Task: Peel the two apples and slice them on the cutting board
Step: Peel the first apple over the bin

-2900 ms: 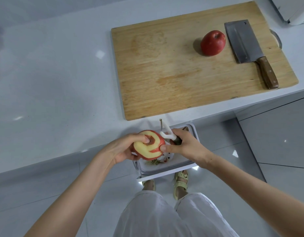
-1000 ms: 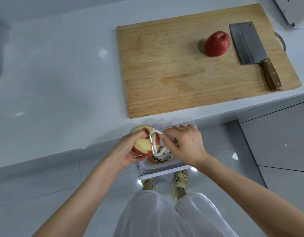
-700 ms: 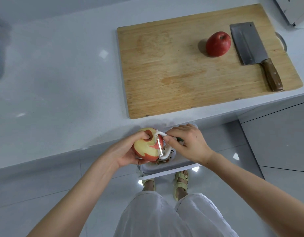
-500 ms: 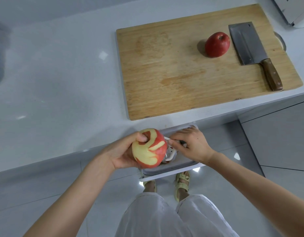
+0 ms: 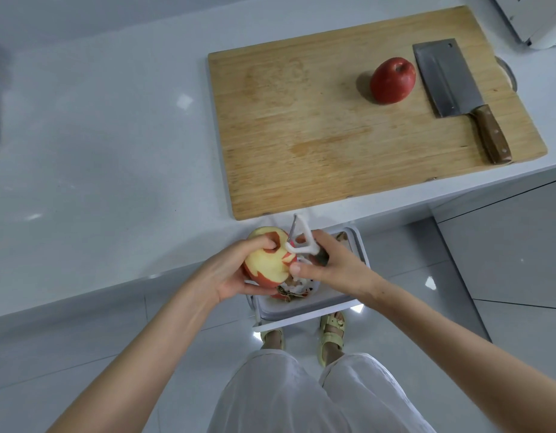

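Holding half-peeled apple in curled left hand fingers; gripping white peeler in right hand, aimed away toward bench.

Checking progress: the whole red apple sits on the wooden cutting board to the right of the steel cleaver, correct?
No. The head view shows the whole red apple on the wooden cutting board to the left of the steel cleaver.
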